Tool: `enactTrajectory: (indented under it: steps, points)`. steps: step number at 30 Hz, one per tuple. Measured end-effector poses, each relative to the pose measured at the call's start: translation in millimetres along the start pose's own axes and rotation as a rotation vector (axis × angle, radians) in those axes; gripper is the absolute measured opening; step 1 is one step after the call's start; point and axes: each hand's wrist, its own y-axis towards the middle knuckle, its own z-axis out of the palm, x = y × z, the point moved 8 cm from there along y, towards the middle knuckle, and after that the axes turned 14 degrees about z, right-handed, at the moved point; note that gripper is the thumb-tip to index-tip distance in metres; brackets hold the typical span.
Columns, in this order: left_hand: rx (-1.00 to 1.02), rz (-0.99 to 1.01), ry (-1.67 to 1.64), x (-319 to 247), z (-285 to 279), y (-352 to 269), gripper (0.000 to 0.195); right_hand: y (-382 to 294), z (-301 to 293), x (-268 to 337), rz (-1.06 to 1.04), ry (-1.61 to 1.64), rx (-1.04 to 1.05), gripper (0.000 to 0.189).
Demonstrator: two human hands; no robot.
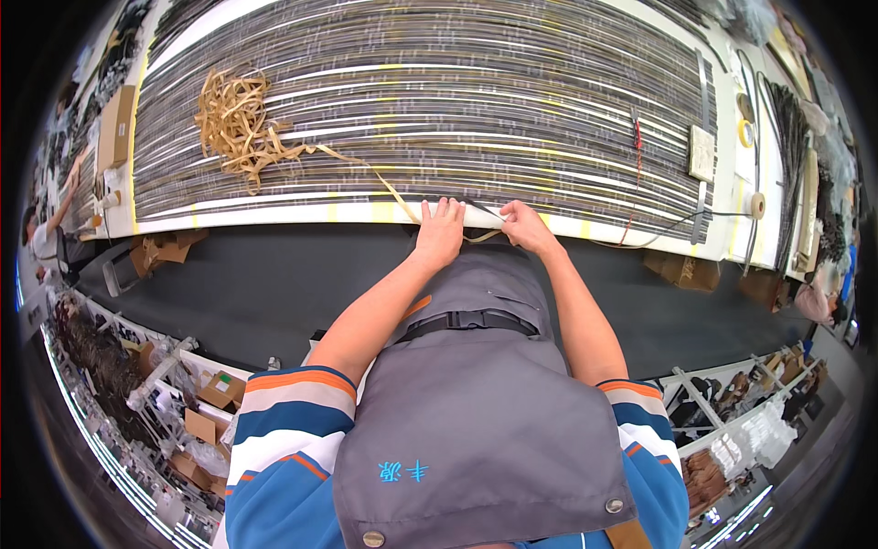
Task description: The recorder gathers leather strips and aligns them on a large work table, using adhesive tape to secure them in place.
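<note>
My left hand (441, 232) lies flat at the front edge of the white table (267, 215), its fingertips on a dark strip. A tan tape (391, 189) runs to this hand from a tangled heap of the same tape (236, 123) at the left. My right hand (527, 228) pinches a thin dark strip (488, 211) between thumb and fingers, just right of the left hand. Below and between the hands hangs a loop of tan tape (483, 237). Whether the right fingers also grip this tape is hidden.
Many long dark strips (439, 123) cover the table in rows. A red-handled tool (637, 134), a pale block (701, 152) and a tape roll (757, 206) lie at the right. A cardboard box (116, 128) stands at the left end. Another person (48, 230) is at far left.
</note>
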Motion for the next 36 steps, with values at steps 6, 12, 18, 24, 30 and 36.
enactTrajectory:
  steps: [6,12,18,24,30,36]
  points:
    - [-0.006,0.006,-0.01,-1.6,0.1,1.6,0.065,16.5,-23.5,-24.8,0.018,-0.337,-0.274,0.023]
    - [-0.052,-0.011,-0.01,0.2,1.3,-0.3,0.062,16.5,-28.6,-27.6,0.069,-0.277,-0.252,0.018]
    - [-0.007,-0.016,-0.002,0.6,3.0,0.4,0.053,13.7,-34.7,-33.8,0.086,0.132,-0.195,0.017]
    - [-0.027,-0.032,-0.052,1.4,3.5,-0.5,0.059,11.7,-37.2,-32.1,0.03,0.477,-0.052,0.01]
    - [0.005,-0.037,-0.035,1.0,4.4,0.5,0.061,12.4,-44.9,-25.6,-0.093,0.23,-0.343,0.015]
    - [0.016,-0.038,-0.031,0.5,3.5,0.2,0.062,10.6,-45.2,-14.8,-0.054,-0.035,-0.527,0.022]
